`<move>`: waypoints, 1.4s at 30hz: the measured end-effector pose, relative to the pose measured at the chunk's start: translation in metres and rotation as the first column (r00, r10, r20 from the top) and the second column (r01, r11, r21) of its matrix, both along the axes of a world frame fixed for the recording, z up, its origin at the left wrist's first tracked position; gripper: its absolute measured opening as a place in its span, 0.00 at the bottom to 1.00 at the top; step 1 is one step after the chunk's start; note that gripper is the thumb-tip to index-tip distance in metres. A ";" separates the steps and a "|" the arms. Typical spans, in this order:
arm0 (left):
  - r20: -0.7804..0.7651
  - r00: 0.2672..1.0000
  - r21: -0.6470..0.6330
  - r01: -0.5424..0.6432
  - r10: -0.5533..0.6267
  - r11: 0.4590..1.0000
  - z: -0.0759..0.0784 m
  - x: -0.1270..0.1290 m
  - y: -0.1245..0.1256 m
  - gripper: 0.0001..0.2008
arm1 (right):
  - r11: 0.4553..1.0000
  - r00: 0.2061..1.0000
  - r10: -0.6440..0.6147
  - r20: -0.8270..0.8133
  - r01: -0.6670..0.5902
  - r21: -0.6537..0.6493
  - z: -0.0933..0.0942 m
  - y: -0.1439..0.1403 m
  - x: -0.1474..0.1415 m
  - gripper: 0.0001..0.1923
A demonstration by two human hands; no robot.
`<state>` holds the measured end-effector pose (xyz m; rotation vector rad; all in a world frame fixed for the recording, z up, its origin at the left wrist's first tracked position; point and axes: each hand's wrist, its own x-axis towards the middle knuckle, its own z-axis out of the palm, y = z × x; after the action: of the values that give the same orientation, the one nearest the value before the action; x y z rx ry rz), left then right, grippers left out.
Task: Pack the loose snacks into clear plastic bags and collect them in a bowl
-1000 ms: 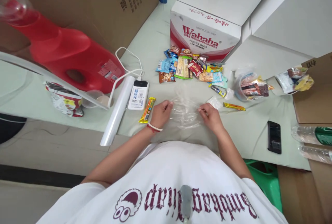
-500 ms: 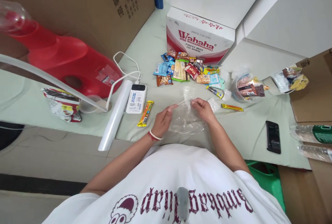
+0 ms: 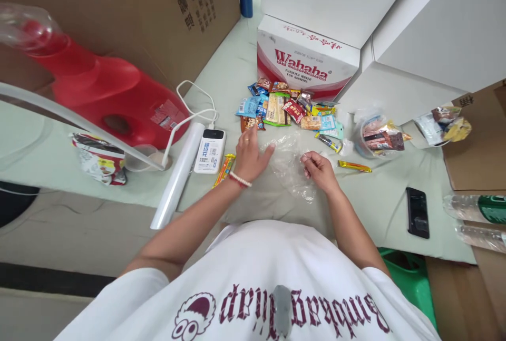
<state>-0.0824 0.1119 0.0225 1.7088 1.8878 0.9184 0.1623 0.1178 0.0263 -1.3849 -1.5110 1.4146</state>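
A crumpled transparent plastic bag [image 3: 289,168] lies on the table between my two hands. The curled fingers of my right hand [image 3: 319,171] pinch its right edge. My left hand [image 3: 253,156] is off the bag, palm down with fingers apart and nothing in it. Its fingertips come close to a brown snack packet [image 3: 252,122] at the near side of a pile of wrapped snacks [image 3: 278,108]. Below my left wrist a yellow snack bar [image 3: 225,168] is partly covered. Another yellow bar [image 3: 354,166] lies to the right of my right hand.
Behind the snacks stands a Wahaba-style water carton [image 3: 306,59]. On the left are a power bank [image 3: 209,157], a white roll [image 3: 177,177] and a red jug [image 3: 122,98]. To the right are a tub of snacks [image 3: 379,138] and a phone [image 3: 418,213].
My left hand has let go of the bag, opened, and moved forward toward the snack pile. My right hand has shifted slightly right and nearer me. The bag now lies flatter.
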 end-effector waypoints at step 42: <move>0.228 0.972 -0.095 -0.039 0.060 0.995 -0.028 0.005 0.029 0.14 | 0.724 0.767 0.242 0.594 -0.551 0.416 -0.003 0.016 0.020 0.17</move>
<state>-0.0774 0.1412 -0.0052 1.4414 1.7963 0.9889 0.1826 0.1342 0.0236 -1.0948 -2.4750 0.6889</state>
